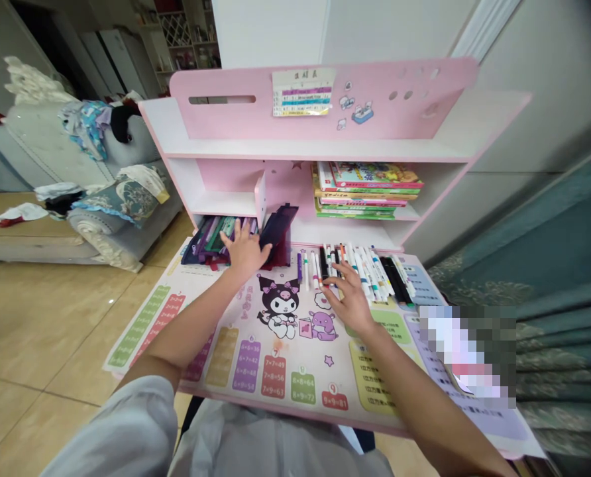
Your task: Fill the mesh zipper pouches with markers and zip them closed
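Note:
My left hand [246, 250] lies with fingers spread over a heap of dark mesh pouches [201, 244] at the desk's back left. Purple and green items show among the pouches. A dark, upright-leaning pouch [278, 228] stands just right of that hand. My right hand [351, 301] rests, fingers apart, on the near ends of a row of marker pens [372, 268]. Most of the pens are white with coloured bands, and several black ones lie toward the right. A purple pen [299, 268] is at the row's left end.
The pens and pouches lie on a pink desk [295, 358] printed with cartoons and multiplication tables. Behind is a pink-and-white shelf unit [216, 147] holding a stack of books [365, 192]. A sofa [42, 159] with clothes is at left, a curtain [564, 285] at right.

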`<state>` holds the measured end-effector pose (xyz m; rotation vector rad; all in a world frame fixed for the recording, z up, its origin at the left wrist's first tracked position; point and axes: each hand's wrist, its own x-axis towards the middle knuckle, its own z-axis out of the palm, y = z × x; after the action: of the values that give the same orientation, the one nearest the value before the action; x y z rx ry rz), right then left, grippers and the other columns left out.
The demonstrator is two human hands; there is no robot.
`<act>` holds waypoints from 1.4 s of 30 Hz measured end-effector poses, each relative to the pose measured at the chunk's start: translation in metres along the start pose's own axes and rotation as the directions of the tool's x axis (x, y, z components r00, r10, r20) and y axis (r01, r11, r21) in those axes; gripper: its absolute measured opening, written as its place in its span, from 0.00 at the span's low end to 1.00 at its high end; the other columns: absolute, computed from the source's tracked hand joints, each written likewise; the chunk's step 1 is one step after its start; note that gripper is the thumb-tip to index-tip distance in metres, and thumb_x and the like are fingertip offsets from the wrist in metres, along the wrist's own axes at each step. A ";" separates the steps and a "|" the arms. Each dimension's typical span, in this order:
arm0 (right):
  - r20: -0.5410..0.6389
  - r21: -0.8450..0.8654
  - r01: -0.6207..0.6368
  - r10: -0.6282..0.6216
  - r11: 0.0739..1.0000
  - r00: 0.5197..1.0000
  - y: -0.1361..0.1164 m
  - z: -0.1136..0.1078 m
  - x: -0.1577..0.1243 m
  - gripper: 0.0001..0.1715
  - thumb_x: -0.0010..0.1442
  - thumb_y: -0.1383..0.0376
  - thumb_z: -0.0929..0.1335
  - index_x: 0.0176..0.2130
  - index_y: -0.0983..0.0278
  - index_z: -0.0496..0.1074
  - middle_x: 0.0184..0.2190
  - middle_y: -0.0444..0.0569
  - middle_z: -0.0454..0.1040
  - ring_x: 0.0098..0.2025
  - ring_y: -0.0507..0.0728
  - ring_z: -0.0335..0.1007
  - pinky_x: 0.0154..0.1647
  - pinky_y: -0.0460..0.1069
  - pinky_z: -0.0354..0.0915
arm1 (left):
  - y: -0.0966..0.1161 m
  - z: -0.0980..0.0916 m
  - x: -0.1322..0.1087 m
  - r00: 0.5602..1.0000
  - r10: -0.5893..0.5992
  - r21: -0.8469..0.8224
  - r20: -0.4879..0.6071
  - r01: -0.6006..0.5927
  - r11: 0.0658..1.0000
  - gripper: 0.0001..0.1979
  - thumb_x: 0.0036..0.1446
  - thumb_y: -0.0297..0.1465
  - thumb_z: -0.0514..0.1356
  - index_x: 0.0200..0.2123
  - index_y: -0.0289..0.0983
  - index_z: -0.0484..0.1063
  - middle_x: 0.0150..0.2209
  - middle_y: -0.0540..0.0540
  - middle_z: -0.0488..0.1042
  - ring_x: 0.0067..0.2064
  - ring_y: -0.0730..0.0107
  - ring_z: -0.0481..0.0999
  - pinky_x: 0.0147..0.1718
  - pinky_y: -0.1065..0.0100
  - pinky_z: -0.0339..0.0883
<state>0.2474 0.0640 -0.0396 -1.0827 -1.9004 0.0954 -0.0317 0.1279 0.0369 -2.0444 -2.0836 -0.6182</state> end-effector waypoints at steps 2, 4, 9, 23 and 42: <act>-0.001 -0.004 0.004 -0.004 1.000 1.000 -0.001 0.000 0.000 0.10 0.64 0.57 0.68 0.38 0.60 0.75 0.57 0.58 0.69 0.68 0.71 0.56 0.63 0.72 0.62 | 0.010 0.009 0.003 0.993 0.093 0.036 0.071 -0.096 0.995 0.17 0.54 0.37 0.62 0.43 0.35 0.79 0.66 0.31 0.63 0.72 0.35 0.46 0.64 0.26 0.28; -0.004 -0.007 0.009 -0.009 1.000 1.000 -0.001 0.000 0.000 0.10 0.64 0.57 0.68 0.37 0.60 0.75 0.56 0.58 0.69 0.68 0.71 0.56 0.63 0.72 0.61 | 0.014 0.018 0.008 0.987 0.116 0.073 0.109 -0.124 0.990 0.15 0.49 0.31 0.62 0.41 0.34 0.80 0.64 0.30 0.65 0.71 0.34 0.48 0.64 0.25 0.28; 0.019 -0.006 0.001 -0.001 1.000 1.000 -0.001 0.001 0.000 0.08 0.63 0.58 0.68 0.37 0.59 0.74 0.57 0.56 0.69 0.68 0.70 0.57 0.63 0.72 0.61 | 0.011 0.030 0.013 0.984 0.175 0.059 0.036 -0.177 0.982 0.15 0.53 0.24 0.54 0.36 0.37 0.81 0.59 0.33 0.71 0.71 0.42 0.52 0.64 0.25 0.29; -0.003 -0.006 0.058 -0.058 0.998 0.998 -0.017 0.010 -0.001 0.07 0.63 0.61 0.68 0.42 0.59 0.72 0.56 0.56 0.70 0.67 0.70 0.58 0.64 0.71 0.62 | -0.002 -0.003 -0.047 0.939 0.243 -0.067 -0.241 -0.266 0.962 0.11 0.59 0.30 0.56 0.26 0.43 0.76 0.59 0.47 0.73 0.71 0.48 0.55 0.66 0.33 0.19; 0.498 0.008 0.093 -0.084 0.996 0.863 -0.020 0.046 0.062 0.22 0.64 0.47 0.66 0.40 0.60 0.79 0.63 0.57 0.67 0.71 0.74 0.49 0.63 0.77 0.54 | -0.063 0.033 -0.114 0.939 0.272 -0.300 -0.213 -0.327 0.896 0.14 0.58 0.43 0.61 0.21 0.50 0.76 0.38 0.50 0.82 0.58 0.51 0.72 0.66 0.37 0.11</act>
<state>0.1885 0.1121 -0.0153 -1.0461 -2.4153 0.3371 -0.0821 0.0372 -0.0494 -2.3309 -1.6087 -1.1005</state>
